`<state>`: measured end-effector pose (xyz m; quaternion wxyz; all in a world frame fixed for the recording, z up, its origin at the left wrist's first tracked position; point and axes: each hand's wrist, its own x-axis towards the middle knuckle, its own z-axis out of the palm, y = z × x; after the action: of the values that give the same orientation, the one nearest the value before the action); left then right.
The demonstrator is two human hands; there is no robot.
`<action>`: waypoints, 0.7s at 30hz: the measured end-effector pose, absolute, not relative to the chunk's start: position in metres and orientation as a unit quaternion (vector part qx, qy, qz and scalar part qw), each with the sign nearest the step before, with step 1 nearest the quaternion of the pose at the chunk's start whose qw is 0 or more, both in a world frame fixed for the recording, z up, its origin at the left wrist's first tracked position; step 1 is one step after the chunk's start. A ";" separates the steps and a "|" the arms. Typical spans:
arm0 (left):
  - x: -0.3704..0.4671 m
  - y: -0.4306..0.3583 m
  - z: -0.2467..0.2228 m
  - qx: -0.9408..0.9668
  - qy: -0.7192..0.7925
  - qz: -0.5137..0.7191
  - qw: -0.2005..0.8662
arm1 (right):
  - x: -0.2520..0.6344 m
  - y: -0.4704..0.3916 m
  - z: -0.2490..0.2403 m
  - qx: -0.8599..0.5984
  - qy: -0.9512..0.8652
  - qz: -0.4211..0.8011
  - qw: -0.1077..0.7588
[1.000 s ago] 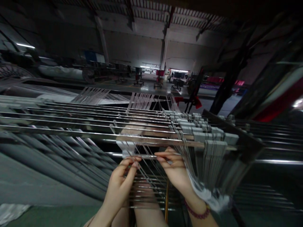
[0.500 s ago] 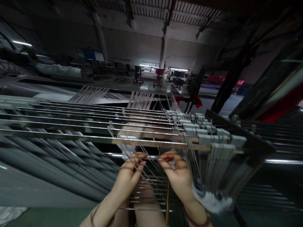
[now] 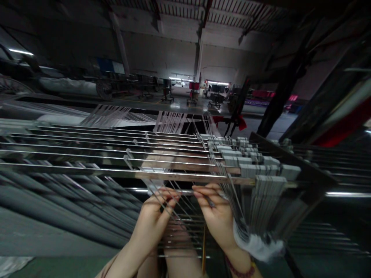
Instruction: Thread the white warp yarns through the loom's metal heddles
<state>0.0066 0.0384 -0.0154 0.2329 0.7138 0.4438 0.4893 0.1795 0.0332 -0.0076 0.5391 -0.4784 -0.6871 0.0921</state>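
My left hand (image 3: 152, 210) is closed in a pinch among thin slanting heddle wires (image 3: 171, 210), below the front metal rail (image 3: 185, 177) of a loom. Facing it, my right hand (image 3: 216, 216) is pinched too, fingertips a short gap from the left ones. A small grey object (image 3: 209, 200) shows in the right palm, too blurred to name. What either set of fingertips holds is too fine to see. Behind the fingers runs a shiny horizontal rod (image 3: 136, 190). White yarn (image 3: 153, 183) hangs just behind my left hand.
Packed heddles (image 3: 269, 200) hang close to the right of my right hand, with a white yarn bundle (image 3: 262, 247) at their lower end. Parallel rails cross above both hands. Grey warp sheets (image 3: 72, 208) slope at left. A dark frame plate (image 3: 292, 162) stands at right.
The view has shifted slightly, moving the loom a little left in the picture. Both hands stay pinched at nearly the same spot; the right fingers have turned slightly, showing the grey object more darkly.
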 end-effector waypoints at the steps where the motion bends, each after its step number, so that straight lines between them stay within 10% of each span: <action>1: 0.004 0.042 -0.020 0.711 0.449 0.484 0.243 | 0.181 0.032 -0.007 -0.485 -0.689 0.091 0.531; 21: 0.001 0.056 -0.015 0.472 0.511 0.518 0.498 | 0.177 0.036 0.001 -0.484 -0.696 0.145 0.511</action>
<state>0.0013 0.0562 -0.0147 0.4979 0.4721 0.5112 0.5176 0.1774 0.0362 0.0009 0.5106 -0.4836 -0.6960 0.1453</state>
